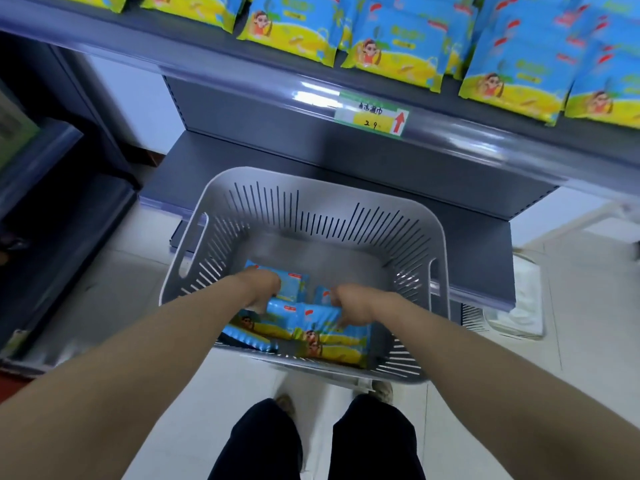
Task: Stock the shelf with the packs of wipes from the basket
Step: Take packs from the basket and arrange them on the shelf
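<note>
A grey slotted basket (311, 216) stands on the lowest shelf board, holding several blue and yellow packs of wipes (329, 336) at its near side. Both my hands reach down into it. My left hand (261, 287) is curled over a pack (294, 282) at the left of the pile. My right hand (353, 306) is curled over a pack (320, 318) at the middle. Whether either grip is closed stays unclear because the fingers are hidden. The upper shelf (242, 74) carries rows of the same packs (291, 32).
A price label (372, 117) with a red arrow sits on the upper shelf's front rail. The dark lower shelf board (485, 258) juts out around the basket. A dark cabinet (52, 202) stands at the left. My legs and shoes (381, 393) are on the pale tiled floor.
</note>
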